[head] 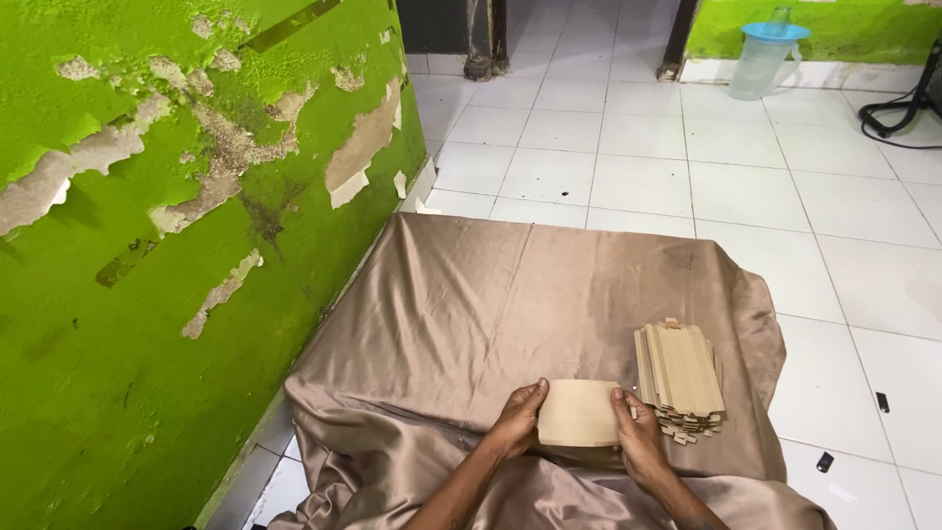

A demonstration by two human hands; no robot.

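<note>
Head view, brown cloth (pixel 471 294), white tiled floor (pixel 628 147)

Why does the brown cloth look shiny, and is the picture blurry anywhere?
In the head view, soft light from above gives the satin cloth pale sheen along its folds; both hands, left hand and right hand, and the cardboard piece look sharp; the pitcher far back is a little softer; the floor tiles bend slightly near the edges.
</note>
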